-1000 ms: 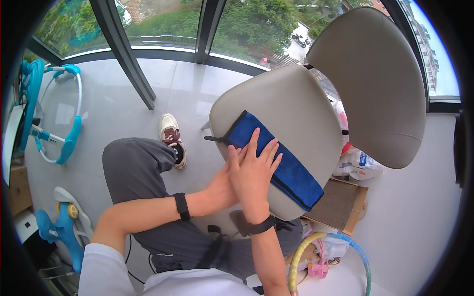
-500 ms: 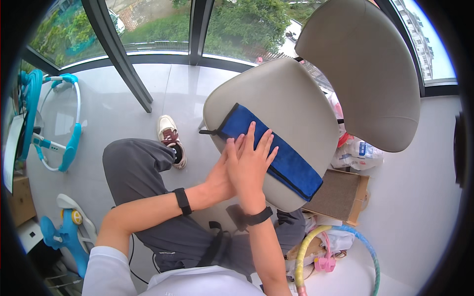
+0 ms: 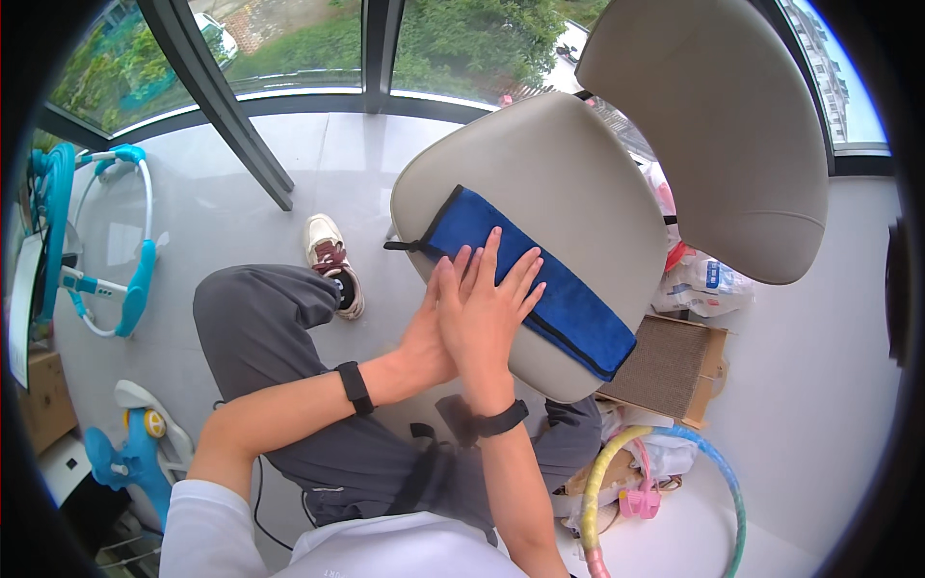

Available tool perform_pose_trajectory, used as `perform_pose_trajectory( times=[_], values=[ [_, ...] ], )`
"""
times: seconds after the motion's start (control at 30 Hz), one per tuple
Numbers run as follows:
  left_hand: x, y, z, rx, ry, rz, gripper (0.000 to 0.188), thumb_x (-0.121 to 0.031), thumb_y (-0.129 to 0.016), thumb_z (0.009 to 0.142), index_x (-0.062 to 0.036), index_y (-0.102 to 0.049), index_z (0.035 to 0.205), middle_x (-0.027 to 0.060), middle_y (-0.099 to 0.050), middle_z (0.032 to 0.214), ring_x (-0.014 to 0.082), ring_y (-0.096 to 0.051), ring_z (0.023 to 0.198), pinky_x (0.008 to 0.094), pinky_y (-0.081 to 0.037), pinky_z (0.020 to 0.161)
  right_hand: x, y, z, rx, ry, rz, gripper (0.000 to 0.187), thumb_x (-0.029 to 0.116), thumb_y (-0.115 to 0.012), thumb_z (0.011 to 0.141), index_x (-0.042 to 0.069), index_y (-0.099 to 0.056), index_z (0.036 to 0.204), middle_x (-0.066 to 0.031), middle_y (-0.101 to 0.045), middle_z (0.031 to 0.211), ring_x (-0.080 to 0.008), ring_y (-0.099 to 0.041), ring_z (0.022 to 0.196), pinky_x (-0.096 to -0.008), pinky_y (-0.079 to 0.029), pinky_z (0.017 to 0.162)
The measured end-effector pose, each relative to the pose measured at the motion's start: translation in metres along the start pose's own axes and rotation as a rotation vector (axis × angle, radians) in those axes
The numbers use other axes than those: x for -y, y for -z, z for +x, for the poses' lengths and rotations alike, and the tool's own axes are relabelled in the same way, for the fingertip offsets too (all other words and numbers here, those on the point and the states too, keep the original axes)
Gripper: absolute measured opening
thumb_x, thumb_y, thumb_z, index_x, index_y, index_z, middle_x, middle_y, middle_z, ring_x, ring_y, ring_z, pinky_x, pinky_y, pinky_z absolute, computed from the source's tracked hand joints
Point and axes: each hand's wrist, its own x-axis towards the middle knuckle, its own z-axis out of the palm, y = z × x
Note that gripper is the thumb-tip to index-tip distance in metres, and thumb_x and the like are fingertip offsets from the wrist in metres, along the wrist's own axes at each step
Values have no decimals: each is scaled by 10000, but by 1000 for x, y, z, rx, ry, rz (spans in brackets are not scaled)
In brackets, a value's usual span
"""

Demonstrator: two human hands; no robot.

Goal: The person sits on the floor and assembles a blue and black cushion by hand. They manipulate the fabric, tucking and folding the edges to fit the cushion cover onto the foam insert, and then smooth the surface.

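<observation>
A blue folded cloth (image 3: 568,297), long and narrow with black edging and a black loop at its left end, lies slantwise across the grey chair seat (image 3: 520,144). My right hand (image 3: 485,323) has its fingers stretched out and resting on the near long side of the cloth. My left hand (image 3: 427,337) is tucked against it, partly covered by the right, with straight fingertips at the cloth's near edge. Neither hand grips anything. Each wrist wears a black band.
The chair's backrest (image 3: 713,135) rises at the right. Beyond stand tall windows with a dark frame post (image 3: 222,106). A cardboard box (image 3: 660,371), plastic bags (image 3: 708,287) and a coloured hoop (image 3: 602,472) sit to the right. Blue-and-white frames (image 3: 145,260) are at the left.
The whole view has shifted slightly. Both hands stay on the cloth in nearly the same pose, and the cloth keeps its place on the seat.
</observation>
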Motion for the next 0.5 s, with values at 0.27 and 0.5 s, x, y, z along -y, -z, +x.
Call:
perform_pose_trajectory(
  times=[0.27,0.5],
  values=[
    [1,0,0,28,-34,62,812,-415,-547,939,30,-285,1565,323,-133,1645,482,-41,1547,616,-79,1223,-2,1,-2,10,6,35,765,533,-503,1010,95,-295,1602,-421,-146,1590,-512,-117,1525,-601,-81,1219],
    [0,6,6,13,-35,-28,812,-421,-544,938,16,-282,1571,281,-159,1656,466,-50,1551,614,-80,1222,-2,7,4,-19,39,30,749,518,-494,1014,33,-349,1567,-408,-255,1563,-483,-204,1512,-557,-111,1235]
  ],
)
